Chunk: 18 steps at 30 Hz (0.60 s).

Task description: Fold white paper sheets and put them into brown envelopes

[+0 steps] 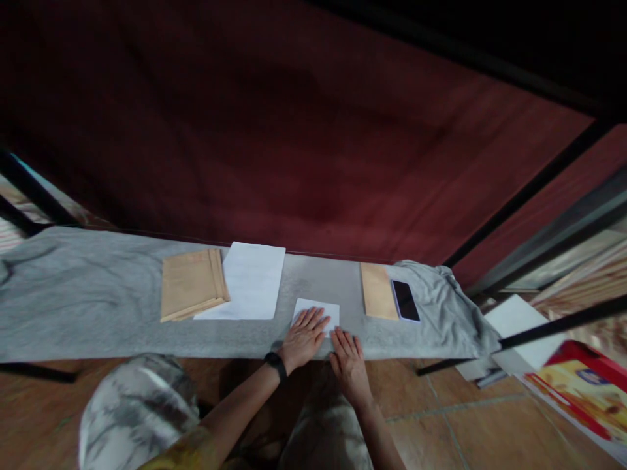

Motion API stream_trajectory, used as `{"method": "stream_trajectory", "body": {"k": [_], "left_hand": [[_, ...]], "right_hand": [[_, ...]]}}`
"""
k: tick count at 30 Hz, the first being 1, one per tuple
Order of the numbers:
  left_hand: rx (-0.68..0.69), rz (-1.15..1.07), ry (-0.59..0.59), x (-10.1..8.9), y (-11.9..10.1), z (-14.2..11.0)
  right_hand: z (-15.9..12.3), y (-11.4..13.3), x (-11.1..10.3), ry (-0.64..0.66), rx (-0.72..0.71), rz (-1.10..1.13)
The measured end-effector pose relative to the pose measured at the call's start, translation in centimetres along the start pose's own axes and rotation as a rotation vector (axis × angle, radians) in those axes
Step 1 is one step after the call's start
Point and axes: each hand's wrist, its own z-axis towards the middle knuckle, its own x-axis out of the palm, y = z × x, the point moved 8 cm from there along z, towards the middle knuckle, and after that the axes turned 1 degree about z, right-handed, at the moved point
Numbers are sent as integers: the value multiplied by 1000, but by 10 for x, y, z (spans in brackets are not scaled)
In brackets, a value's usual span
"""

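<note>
A small folded-looking piece of white paper (304,304) lies on the grey cloth in front of me. My left hand (304,334), with a dark band at the wrist, rests flat on it with the fingers stretched out. Just to the right, my right hand (349,356) lies palm down at the paper's lower right corner, its fingers extended. Whether its fingertips press the paper or the cloth, I cannot tell. Left of the hands are larger white sheets (255,281), partly under a stack of brown envelopes (191,284). Another brown envelope (379,292) lies to the right.
A phone (405,301) lies beside the right envelope. Grey cloth (98,294) covers the narrow bench. A dark red curtain or panel (294,163) rises behind it, with black metal bars (529,189) at the sides. A red and yellow box (582,385) sits at the lower right.
</note>
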Motion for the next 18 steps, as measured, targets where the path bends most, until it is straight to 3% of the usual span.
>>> {"method": "stream_trajectory", "body": {"k": [6, 12, 18], "left_hand": [[22, -95, 62, 17, -27, 20], [29, -53, 38, 16, -27, 33], [-48, -8, -6, 20, -16, 30]], "right_hand": [[-3, 0, 2, -51, -22, 16], [-8, -3, 8, -110, -32, 36], [-7, -5, 11, -78, -16, 19]]}}
